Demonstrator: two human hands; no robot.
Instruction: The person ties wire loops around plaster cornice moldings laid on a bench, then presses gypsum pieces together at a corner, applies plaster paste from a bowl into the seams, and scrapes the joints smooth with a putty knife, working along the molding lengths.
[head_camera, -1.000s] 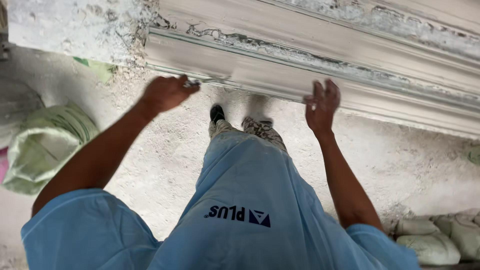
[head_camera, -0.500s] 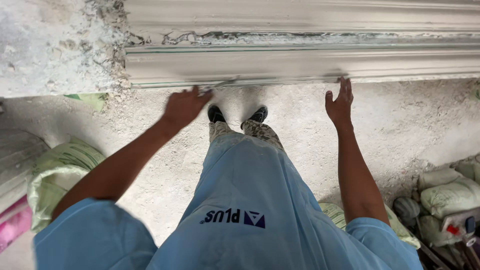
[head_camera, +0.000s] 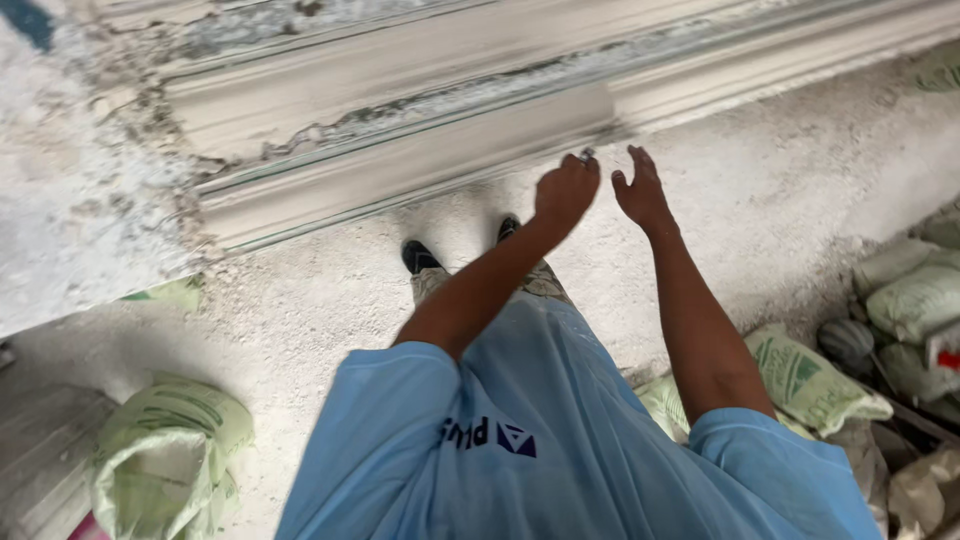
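The long pale ridged plaster moulding (head_camera: 420, 160) lies raised before the person, its upper bands still crusted and rough, the lower band smoother. The left hand (head_camera: 563, 190) curls its fingers around a small tool at the moulding's edge; the right hand (head_camera: 640, 190) hovers beside, fingers loosely spread. Dusty concrete floor (head_camera: 760, 210), green-printed sacks (head_camera: 170, 440) around.

Hands side by side before a long moulded plaster cornice on a dusty floor

The left hand (head_camera: 563, 190) and right hand (head_camera: 640, 190) hover just beside each other, near the front edge of the cornice (head_camera: 420, 160) lying across the floor (head_camera: 780, 220); the person's shoes (head_camera: 420, 256) stand just before it, an open sack (head_camera: 165, 450) lies at left, filled sacks (head_camera: 810, 375) at right
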